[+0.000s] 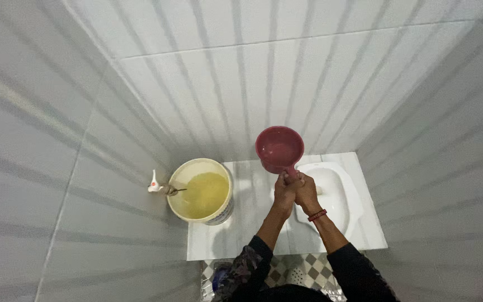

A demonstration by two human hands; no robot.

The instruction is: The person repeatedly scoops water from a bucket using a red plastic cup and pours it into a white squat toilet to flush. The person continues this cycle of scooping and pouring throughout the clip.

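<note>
**Dipper gripped two-handed over squat pan**

Walls first: pale glossy tile (252, 67) on three sides, closing in a narrow stall. Raised white platform (252, 235) fills the floor end; checkered floor tile (308, 271) shows at the near edge, under the person's dark sleeves.

White squat toilet pan (339, 196) is set into the platform on the right. Cream bucket (226, 210) stands on the platform's left corner, holding yellowish water, well short of the rim. White-handled tap (155, 183) sticks out of the left wall, spout over the bucket's edge; no flow visible.

Red dipper (279, 148) is up in the air, bowl just behind the pan's far end and right of the bucket, apart from both. Can't tell if it holds water — the inside just reads dark red.

Left hand (283, 193) and right hand (307, 193) are both wrapped tight round the dipper's short handle, pressed against each other. Red band on the right wrist.

Judgement: mid-carry, dipper between bucket and pan. Next move needs a level bowl and a controlled tilt, since the handle is short and the grip crowded.
</note>
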